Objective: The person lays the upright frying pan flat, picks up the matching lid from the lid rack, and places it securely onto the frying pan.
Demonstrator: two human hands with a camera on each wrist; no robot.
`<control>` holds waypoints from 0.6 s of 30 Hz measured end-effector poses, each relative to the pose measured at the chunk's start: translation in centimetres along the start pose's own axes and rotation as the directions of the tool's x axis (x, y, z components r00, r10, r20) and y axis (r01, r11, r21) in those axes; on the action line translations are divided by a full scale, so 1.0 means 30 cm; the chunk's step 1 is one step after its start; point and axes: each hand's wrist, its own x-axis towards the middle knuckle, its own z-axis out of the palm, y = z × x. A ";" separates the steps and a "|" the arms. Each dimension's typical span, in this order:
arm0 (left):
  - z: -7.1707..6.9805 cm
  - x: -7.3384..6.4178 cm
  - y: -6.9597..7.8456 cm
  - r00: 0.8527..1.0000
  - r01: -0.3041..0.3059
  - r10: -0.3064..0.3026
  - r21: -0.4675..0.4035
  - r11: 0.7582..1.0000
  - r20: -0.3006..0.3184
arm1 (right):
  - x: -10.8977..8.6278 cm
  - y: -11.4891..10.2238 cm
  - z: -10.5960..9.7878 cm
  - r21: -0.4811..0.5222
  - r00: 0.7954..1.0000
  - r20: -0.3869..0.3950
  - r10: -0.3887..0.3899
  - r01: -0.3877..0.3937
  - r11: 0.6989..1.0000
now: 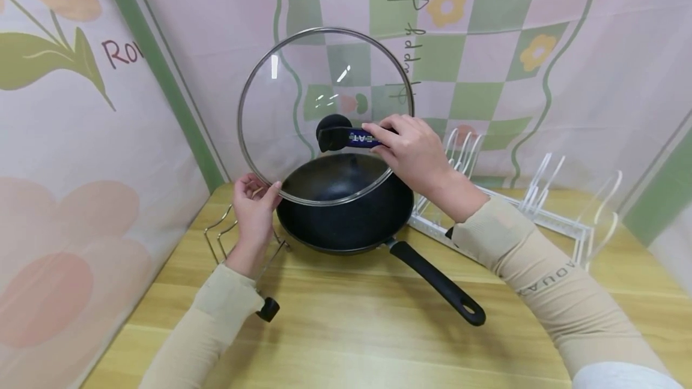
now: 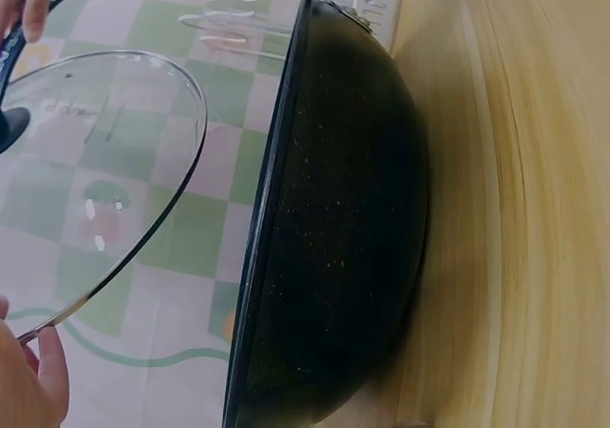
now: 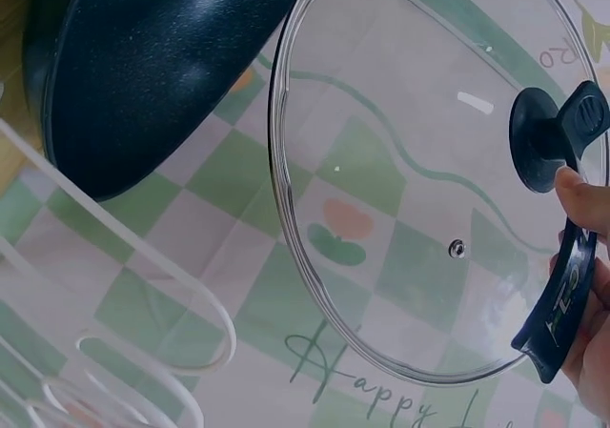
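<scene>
A round glass lid (image 1: 324, 95) with a metal rim is held up, tilted, above a black frying pan (image 1: 346, 227) on the wooden table. My right hand (image 1: 416, 146) grips the lid's dark handle (image 3: 562, 285), thumb on one side and fingers on the other. With thumb and fingers, my left hand (image 1: 254, 206) pinches the rim at its lower left, also seen in the left wrist view. The lid's lower edge overlaps the pan's opening in the head view, while in the left wrist view a gap shows between lid and pan. The pan's long handle (image 1: 440, 284) points toward the front right.
A white wire rack (image 1: 557, 218) stands right of the pan, its prongs upright. Left of the pan, partly behind my left arm, is a metal wire stand (image 1: 216, 236). Patterned cloth (image 1: 486, 65) hangs behind and beside the wooden table (image 1: 335, 329).
</scene>
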 end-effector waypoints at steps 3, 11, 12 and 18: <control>0.002 0.002 -0.006 1.000 0.002 -0.002 -0.004 1.000 -0.001 | 0.000 0.007 -0.006 0.004 1.000 0.002 -0.002 0.002 1.000; 0.002 -0.009 -0.003 1.000 -0.001 0.001 -0.017 1.000 0.006 | 0.004 0.015 -0.009 0.035 1.000 0.004 -0.001 0.001 0.999; 0.001 -0.010 -0.002 1.000 0.003 -0.003 -0.016 1.000 0.006 | 0.004 0.015 -0.008 0.039 1.000 0.005 0.001 -0.002 0.999; -0.007 -0.011 -0.009 0.999 0.038 -0.038 -0.015 0.999 0.000 | 0.001 0.018 -0.001 0.058 1.000 0.005 0.020 -0.021 0.998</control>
